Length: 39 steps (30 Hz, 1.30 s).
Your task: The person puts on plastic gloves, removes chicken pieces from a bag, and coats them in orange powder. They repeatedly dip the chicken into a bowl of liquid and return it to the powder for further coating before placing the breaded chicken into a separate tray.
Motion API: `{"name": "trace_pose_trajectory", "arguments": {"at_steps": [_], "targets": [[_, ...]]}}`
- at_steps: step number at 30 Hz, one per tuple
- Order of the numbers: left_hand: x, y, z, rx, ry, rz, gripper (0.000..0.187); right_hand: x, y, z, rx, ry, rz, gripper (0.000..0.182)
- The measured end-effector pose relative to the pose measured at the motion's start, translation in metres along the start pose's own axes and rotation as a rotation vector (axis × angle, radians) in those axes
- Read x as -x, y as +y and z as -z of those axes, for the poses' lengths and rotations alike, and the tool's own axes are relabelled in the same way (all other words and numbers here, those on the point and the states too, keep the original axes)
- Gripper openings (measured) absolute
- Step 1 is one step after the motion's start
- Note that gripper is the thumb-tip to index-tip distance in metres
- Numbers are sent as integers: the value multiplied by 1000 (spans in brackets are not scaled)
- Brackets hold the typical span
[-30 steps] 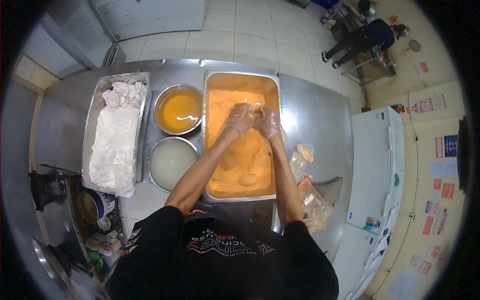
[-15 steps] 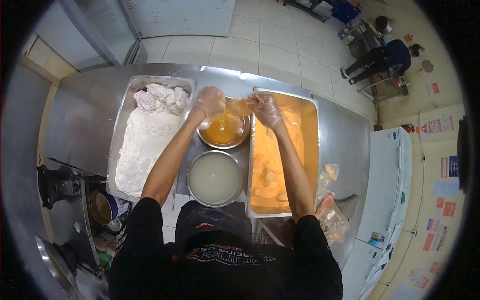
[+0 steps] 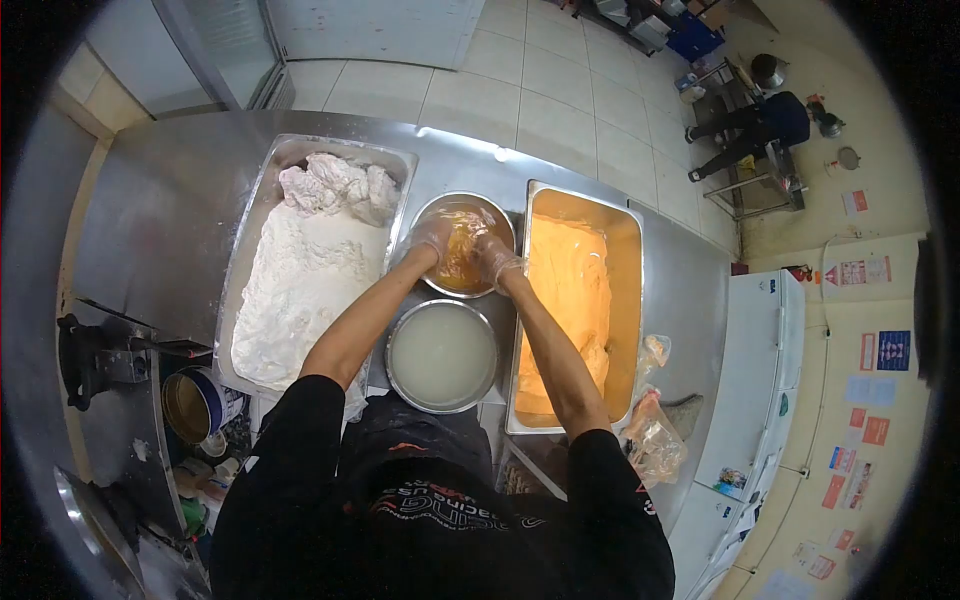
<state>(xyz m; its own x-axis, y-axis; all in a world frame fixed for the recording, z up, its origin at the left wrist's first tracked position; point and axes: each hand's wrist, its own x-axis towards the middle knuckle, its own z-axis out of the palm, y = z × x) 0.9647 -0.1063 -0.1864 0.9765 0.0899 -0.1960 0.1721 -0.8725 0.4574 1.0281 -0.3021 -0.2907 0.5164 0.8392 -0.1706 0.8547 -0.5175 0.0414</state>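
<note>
We have both gloved hands in the bowl of amber liquid (image 3: 460, 272) — left hand (image 3: 494, 260) at its right side, right hand (image 3: 433, 238) at its left. The fingers dip in, and we cannot tell their spread or hold. The bowl sits on the tabletop (image 3: 680, 270) — between the tray of white flour (image 3: 300, 290) and the tray of orange mixture (image 3: 567, 300).

- Bright light across the steel table (image 3: 160, 210)
- White glare spots along its far edge, upper centre
- Straight lines bowing toward the sides
- Corners rounded off into black
</note>
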Motion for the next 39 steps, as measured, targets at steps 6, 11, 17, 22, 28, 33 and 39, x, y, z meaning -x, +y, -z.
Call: {"name": "trace_pose_trajectory", "arguments": {"at_steps": [6,11,17,22,28,33,39], "targets": [[-6,3,-11,-157,78,-96,16,13,-38,129,244,-240,-4,13],[36,48,61,155,311,-179,20,9,-17,144,-872,367,-579,19],[37,86,115,-93,222,-112,23,35,-1,211,-749,416,-475,5],[36,147,139,-72,449,-228,20,111,58,293,-1435,559,-405,13],[-6,225,80,-38,530,-356,14,163,109,306,-1035,569,-606,10],[-9,242,-38,-29,178,-313,13,172,150,146,-670,312,-527,17],[54,229,-152,-157,-193,-175,29,252,83,61,-527,-223,-431,55]]}}
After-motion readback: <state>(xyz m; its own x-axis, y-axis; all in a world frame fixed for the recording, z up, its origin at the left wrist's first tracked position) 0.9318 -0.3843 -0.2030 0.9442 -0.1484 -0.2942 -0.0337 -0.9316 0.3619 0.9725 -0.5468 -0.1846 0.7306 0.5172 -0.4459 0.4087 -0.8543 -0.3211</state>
